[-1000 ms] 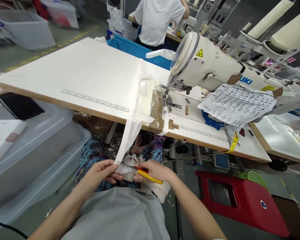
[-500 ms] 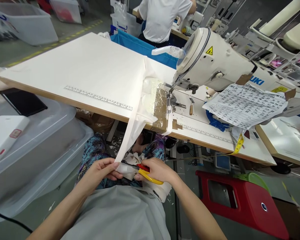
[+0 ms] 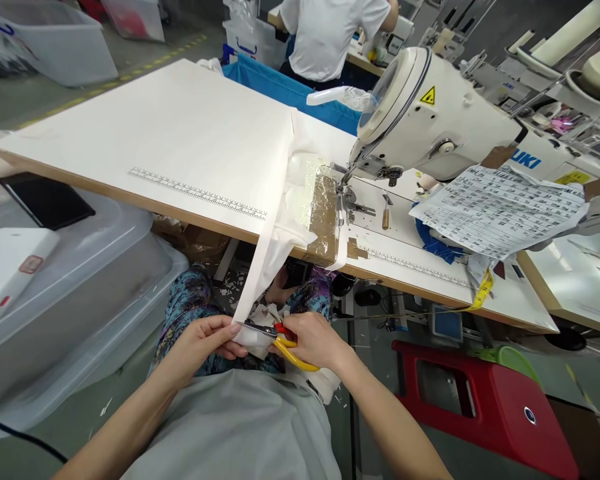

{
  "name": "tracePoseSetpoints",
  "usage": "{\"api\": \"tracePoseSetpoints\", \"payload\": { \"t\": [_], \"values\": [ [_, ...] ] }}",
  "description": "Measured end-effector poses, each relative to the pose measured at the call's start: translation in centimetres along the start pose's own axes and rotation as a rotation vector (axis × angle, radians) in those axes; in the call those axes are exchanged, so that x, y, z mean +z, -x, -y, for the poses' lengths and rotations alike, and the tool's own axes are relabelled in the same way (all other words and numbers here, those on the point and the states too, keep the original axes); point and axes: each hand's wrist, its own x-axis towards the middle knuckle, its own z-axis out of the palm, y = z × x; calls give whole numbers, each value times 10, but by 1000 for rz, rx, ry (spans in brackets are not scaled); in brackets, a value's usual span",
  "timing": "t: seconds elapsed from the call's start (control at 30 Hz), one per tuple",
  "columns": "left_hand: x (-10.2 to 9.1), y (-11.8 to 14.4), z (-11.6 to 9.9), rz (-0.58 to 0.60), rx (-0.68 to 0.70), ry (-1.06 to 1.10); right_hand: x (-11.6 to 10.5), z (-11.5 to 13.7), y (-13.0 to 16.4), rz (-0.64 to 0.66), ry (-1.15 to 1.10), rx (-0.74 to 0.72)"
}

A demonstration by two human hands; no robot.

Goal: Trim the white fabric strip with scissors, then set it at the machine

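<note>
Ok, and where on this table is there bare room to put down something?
The widest free patch is the table's left part, bordered by its far edge, the printed ruler and the cloth. Right of the cloth it is crowded: block, machine, tool and paper sit close together.

Brt lt, edge distortion + blur, glare on far-R tabletop (image 3: 570, 270)

One pair of scissors (image 3: 293, 359), two rulers (image 3: 197, 193)

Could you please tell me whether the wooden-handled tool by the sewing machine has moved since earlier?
No: judged against the sewing machine, the wooden-handled tool lies in the same place; the whole view has shifted.
</note>
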Motion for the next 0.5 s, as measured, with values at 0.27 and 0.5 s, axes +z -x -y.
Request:
{"api": "tracePoseSetpoints", "payload": {
  "t": [0.27, 0.5],
  "values": [
    [5, 0, 1, 21, -1, -44, 6, 1, -10, -61, 11, -23],
    [-29, -26, -12, -160, 306, -546, 32, -6, 11, -203, -244, 84]
  ]
}}
